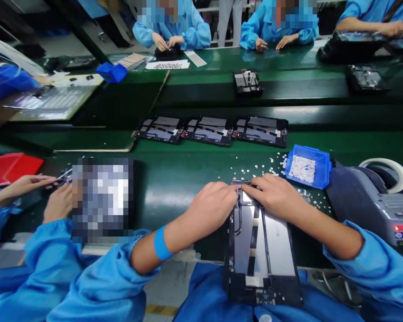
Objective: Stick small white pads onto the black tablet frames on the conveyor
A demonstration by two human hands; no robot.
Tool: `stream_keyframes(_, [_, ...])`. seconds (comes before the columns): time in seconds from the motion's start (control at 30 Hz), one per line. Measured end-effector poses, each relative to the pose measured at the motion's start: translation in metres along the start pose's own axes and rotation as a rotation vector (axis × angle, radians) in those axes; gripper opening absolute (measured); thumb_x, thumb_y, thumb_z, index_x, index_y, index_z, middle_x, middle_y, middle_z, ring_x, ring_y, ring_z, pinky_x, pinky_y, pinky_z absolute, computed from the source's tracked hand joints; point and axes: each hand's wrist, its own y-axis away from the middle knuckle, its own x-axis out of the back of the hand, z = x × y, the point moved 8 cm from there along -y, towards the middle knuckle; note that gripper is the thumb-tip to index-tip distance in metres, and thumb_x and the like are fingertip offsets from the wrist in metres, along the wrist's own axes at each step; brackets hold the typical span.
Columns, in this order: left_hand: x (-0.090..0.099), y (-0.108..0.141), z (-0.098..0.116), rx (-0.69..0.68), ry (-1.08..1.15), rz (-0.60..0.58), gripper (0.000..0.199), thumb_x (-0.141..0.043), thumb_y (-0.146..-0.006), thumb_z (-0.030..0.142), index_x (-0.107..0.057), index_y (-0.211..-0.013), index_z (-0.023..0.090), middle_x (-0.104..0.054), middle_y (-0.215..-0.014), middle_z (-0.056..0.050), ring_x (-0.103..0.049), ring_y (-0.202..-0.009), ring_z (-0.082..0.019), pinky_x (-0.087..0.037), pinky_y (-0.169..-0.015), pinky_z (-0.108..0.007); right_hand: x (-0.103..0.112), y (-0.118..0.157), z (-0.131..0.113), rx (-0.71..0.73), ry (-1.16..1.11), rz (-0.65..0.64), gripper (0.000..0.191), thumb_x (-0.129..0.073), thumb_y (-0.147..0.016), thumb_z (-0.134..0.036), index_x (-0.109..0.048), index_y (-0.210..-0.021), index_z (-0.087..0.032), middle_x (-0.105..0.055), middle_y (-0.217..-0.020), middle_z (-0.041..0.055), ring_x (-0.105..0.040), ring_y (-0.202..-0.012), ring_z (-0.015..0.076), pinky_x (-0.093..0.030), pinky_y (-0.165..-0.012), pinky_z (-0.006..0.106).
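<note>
An opened tablet [280,241] lies lengthwise in front of me, its grey battery cells and dark cables exposed; its near end reaches past the table edge over my lap. My left hand [213,203] has its fingers curled at the tablet's far left corner. Bent over the same far end, my right hand [278,194] presses its fingertips onto the parts there, close to the left fingers. Whether a small piece sits between the fingertips is hidden. Small white bits [243,171] are scattered on the green table just beyond the hands.
A blue bin [326,167] of white bits stands right, beside a tape dispenser [359,201]. Three opened tablets [206,130] lie in a row ahead. At left, a co-worker's hands [58,203] work near a red bin [15,167]. Other co-workers sit across the line.
</note>
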Motion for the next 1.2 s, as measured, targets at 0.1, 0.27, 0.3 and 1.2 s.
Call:
stream_keyframes(0.1, [0.000,-0.002,-0.007,0.022,0.036,-0.037,0.022,-0.044,-0.107,0.022,-0.065,-0.101,0.018,-0.075,-0.111,-0.010,-0.064,-0.100,-0.026,-0.049,-0.086,-0.041,0.000,0.000,0.000,0.007,0.005,0.000,0.030,-0.052,-0.105,-0.018,-0.069,-0.129,-0.018,-0.070,-0.101,0.0098,-0.050,-0.084,0.0223,-0.038,-0.071,0.036])
stream_keyframes(0.27, [0.005,-0.010,-0.018,0.025,0.178,-0.082,0.022,-0.044,-0.107,0.023,-0.064,-0.098,0.020,-0.074,-0.108,-0.008,-0.064,-0.100,-0.025,-0.050,-0.091,-0.040,0.000,0.003,0.000,0.011,-0.024,0.051,0.032,-0.048,-0.107,-0.017,-0.067,-0.132,-0.016,-0.072,-0.105,0.0095,-0.052,-0.085,0.0215,-0.038,-0.071,0.036])
stream_keyframes(0.3, [0.005,-0.010,-0.018,0.025,0.186,-0.082,0.022,-0.044,-0.107,0.023,-0.064,-0.098,0.020,-0.074,-0.108,-0.007,-0.064,-0.100,-0.025,-0.050,-0.091,-0.041,0.001,0.003,0.000,0.010,-0.024,0.058,0.033,-0.048,-0.106,-0.017,-0.067,-0.134,-0.016,-0.072,-0.105,0.0093,-0.052,-0.084,0.0214,-0.038,-0.071,0.037])
stream_keyframes(1.2, [-0.009,-0.045,-0.033,0.345,0.435,-0.137,0.016,-0.054,-0.094,0.017,-0.064,-0.081,0.020,-0.065,-0.083,-0.003,-0.061,-0.081,-0.021,-0.048,-0.075,-0.034,-0.007,0.001,0.007,0.000,-0.065,-0.001,0.029,-0.054,-0.102,-0.015,-0.071,-0.125,-0.020,-0.067,-0.105,0.0106,-0.045,-0.086,0.0220,-0.031,-0.070,0.036])
